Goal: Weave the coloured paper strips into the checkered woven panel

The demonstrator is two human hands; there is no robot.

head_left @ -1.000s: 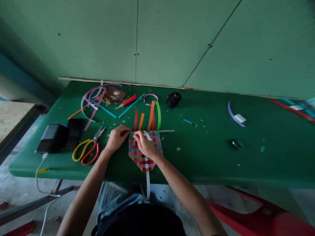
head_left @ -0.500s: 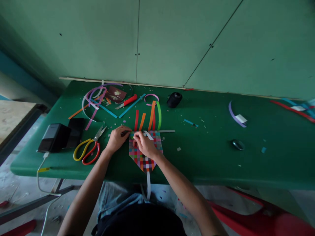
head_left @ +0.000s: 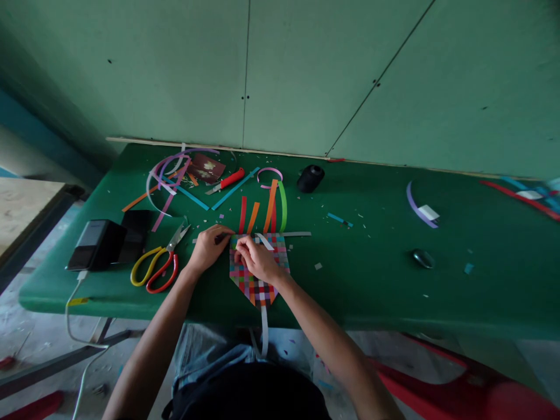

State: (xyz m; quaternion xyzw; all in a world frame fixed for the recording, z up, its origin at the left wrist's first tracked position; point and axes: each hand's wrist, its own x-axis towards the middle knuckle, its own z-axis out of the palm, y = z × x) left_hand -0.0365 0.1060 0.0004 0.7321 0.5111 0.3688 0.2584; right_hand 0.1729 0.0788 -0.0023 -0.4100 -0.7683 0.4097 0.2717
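A woven multicoloured checkered piece [head_left: 258, 286] lies near the table's front edge, its lower end pointed. Red, orange and green strips [head_left: 270, 207] stick out from its top, a grey strip [head_left: 297, 234] from its right, and a pale strip [head_left: 264, 329] hangs from its point. My left hand [head_left: 210, 246] is closed at the piece's upper left corner, fingertips pinching its edge. Over the upper middle, my right hand [head_left: 256, 256] is closed in a pinch; what lies between its fingertips is too small to make out. A white strip end [head_left: 265, 241] shows beside its knuckles.
Scissors [head_left: 168, 259] and black devices [head_left: 94, 245] lie left. Behind are a red-handled cutter [head_left: 231, 178], loose strips [head_left: 188, 195] and a black spool [head_left: 310, 178]. A purple strip [head_left: 417, 205] and a dark oval object [head_left: 423, 258] are right, before the green wall [head_left: 306, 76].
My right hand's fingertips have shifted very slightly left over the woven piece. My left hand holds its place at the corner.
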